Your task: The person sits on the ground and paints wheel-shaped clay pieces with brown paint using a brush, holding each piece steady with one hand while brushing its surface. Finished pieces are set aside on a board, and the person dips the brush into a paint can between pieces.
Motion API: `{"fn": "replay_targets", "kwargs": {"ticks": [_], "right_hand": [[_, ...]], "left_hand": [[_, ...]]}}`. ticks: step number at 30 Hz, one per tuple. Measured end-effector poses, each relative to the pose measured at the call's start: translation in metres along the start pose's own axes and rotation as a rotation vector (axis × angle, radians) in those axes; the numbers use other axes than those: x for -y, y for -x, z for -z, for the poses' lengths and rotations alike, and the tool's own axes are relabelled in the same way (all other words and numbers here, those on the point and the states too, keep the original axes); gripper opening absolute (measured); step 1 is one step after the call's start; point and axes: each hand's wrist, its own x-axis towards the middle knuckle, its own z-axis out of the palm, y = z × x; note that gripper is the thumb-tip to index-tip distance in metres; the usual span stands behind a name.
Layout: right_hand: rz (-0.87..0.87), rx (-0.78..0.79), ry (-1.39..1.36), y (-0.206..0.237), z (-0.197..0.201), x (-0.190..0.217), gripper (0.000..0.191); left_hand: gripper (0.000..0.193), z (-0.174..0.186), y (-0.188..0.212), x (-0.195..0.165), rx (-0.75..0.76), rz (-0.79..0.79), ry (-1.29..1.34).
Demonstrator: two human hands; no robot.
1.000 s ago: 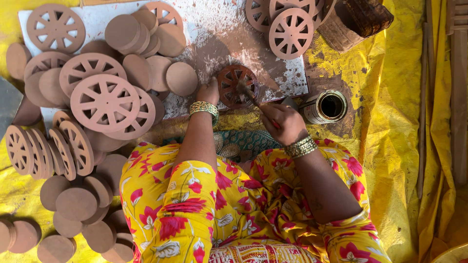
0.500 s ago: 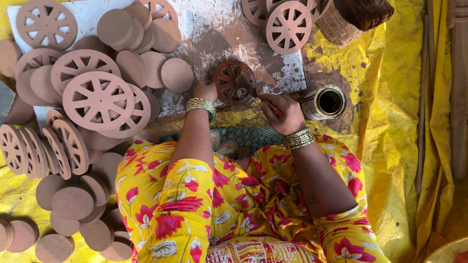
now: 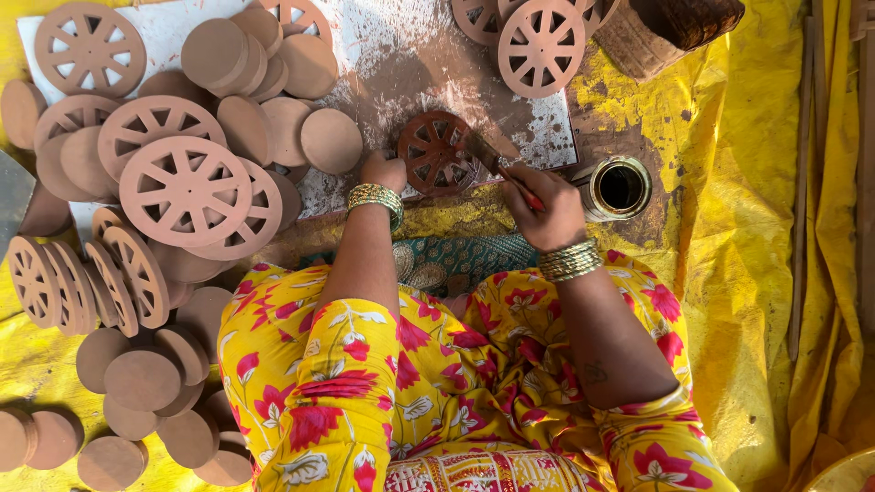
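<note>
The left hand (image 3: 383, 171) presses down on the near left edge of a small dark red wheel (image 3: 435, 153) with spokes, which lies flat on a paint-stained white sheet (image 3: 383, 64). Its fingers are closed against the rim, keeping the wheel from sliding. The right hand (image 3: 547, 205) is pinched shut around a paintbrush (image 3: 499, 167), and the brush tip touches the wheel's right edge, just past the fingertips.

The wheel looks like thin baked clay, so it is probably light and stiff, but it could snap at the skinny spokes if squeezed. The dark colour looks like wet paint, so the top may be slippery and smeary. The safest place to hold it seems to be the outer rim, at the side away from the brush, or from underneath.

Just to the right of the brush hand sits a small round tin (image 3: 620, 187) with dark stuff inside. To the left of the holding hand are heaps of plain pink wheels (image 3: 185, 191) and flat round discs (image 3: 141, 378).

Some things are hard to see. The left fingertips are tucked under the hand. The brush hairs are a blur. The underside of the wheel is hidden, and the sheet and some wheels are cut off at the top
</note>
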Motion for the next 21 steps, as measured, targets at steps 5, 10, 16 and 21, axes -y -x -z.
{"fn": "replay_targets", "kwargs": {"ticks": [5, 10, 16, 21], "right_hand": [[-0.017, 0.040, -0.083, -0.001, -0.012, 0.002, 0.026], [-0.027, 0.169, -0.173, 0.005, -0.018, 0.020, 0.025], [-0.083, 0.167, -0.180, 0.000, -0.013, 0.028, 0.025], [-0.011, 0.143, -0.133, 0.003, 0.001, 0.034, 0.021]], "left_hand": [[0.044, 0.002, 0.000, -0.001, 0.036, 0.038, -0.035], [0.044, 0.003, 0.001, -0.003, 0.034, 0.050, -0.024], [0.043, 0.001, 0.000, -0.002, 0.041, 0.058, -0.017], [0.043, -0.001, 0.000, -0.002, 0.026, 0.047, -0.008]]}}
